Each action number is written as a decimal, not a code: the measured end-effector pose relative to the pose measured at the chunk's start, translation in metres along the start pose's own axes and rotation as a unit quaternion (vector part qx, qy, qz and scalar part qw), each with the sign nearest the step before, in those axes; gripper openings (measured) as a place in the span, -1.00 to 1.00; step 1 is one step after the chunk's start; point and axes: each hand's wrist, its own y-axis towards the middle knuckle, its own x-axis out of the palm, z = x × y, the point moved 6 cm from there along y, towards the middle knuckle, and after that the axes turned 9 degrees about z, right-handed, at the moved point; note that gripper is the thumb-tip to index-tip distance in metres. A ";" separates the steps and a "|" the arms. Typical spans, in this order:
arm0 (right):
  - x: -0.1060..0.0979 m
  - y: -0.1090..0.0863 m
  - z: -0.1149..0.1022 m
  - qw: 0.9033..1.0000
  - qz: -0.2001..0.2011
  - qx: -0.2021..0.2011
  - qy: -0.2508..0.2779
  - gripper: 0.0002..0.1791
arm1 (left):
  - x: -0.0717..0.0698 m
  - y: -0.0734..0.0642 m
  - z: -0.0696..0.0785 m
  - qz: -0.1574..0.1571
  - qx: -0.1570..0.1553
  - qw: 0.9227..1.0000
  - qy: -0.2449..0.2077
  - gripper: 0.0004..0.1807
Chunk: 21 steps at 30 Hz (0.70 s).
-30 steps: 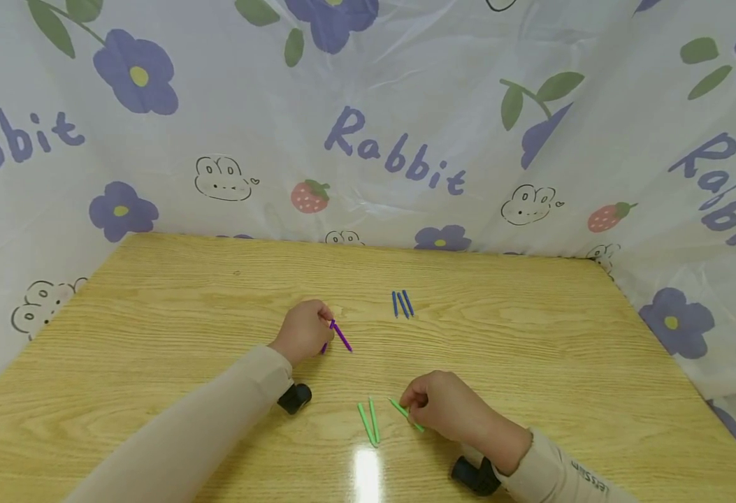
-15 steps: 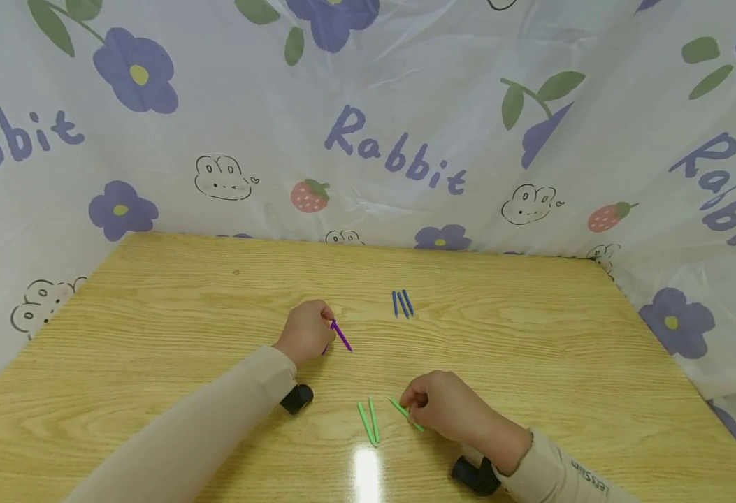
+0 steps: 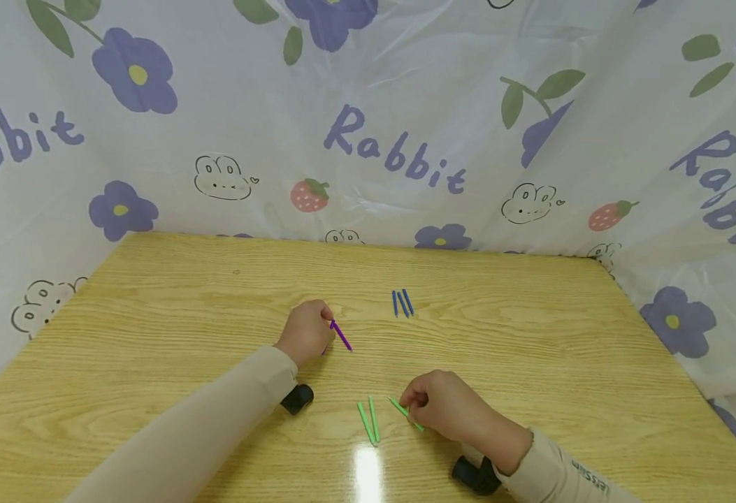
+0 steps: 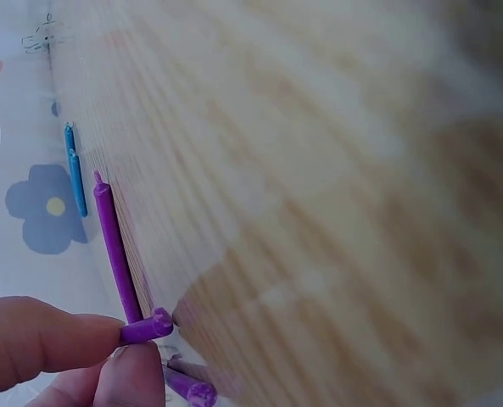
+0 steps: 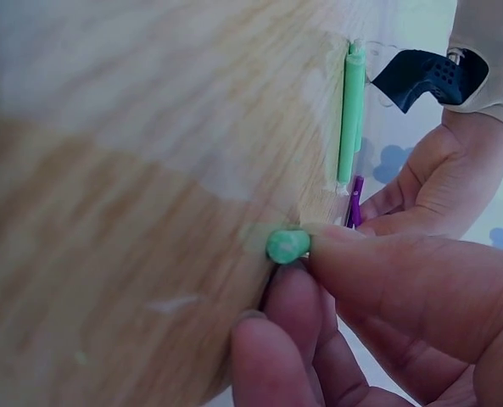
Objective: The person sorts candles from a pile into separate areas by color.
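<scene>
The person's left hand (image 3: 306, 333) lies on the wooden table (image 3: 154, 335) a little toward 11 o'clock of the table's middle, fingers curled, and pinches the near end of a purple stick (image 3: 341, 335) between thumb and fingertip; the stick slants away toward 4 o'clock from the hand, its far end down at the tabletop. In the left wrist view the pinch shows plainly, the thumb (image 4: 39, 335) and a fingertip closed on the stick's thick end, and more purple sticks (image 4: 187, 386) lie just below the fingers, partly hidden. The right hand (image 3: 446, 409) rests at about 5 o'clock of the table's middle, fingers curled, and pinches one green stick (image 3: 403, 412), which slants under its fingertips; the right wrist view shows the stick's round green end (image 5: 287, 244) held between thumb and forefinger against the table. Just beside it, at 9 o'clock of the right hand, two green sticks (image 3: 369, 420) lie side by side, touching at their near ends. Three blue sticks (image 3: 402, 303) lie close together at 1 o'clock of the left hand, well apart from both hands. A white plastic sheet (image 3: 368, 126) printed with purple flowers, strawberries and the word Rabbit stands round the table's far and side edges
</scene>
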 end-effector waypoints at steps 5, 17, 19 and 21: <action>0.000 0.000 0.000 1.000 -0.001 0.005 0.005 -0.86 | -0.001 0.000 0.000 0.001 0.000 1.000 0.002 -0.79; 0.000 0.000 0.003 1.000 -0.005 0.014 0.013 -0.86 | -0.001 0.001 -0.003 0.004 -0.010 1.000 0.010 -0.81; 0.000 0.000 0.004 1.000 -0.005 0.014 0.015 -0.87 | -0.001 0.001 -0.003 0.004 -0.011 1.000 0.009 -0.81; 0.000 0.000 0.004 1.000 -0.005 0.014 0.016 -0.87 | 0.000 0.002 -0.004 0.004 -0.012 1.000 0.010 -0.81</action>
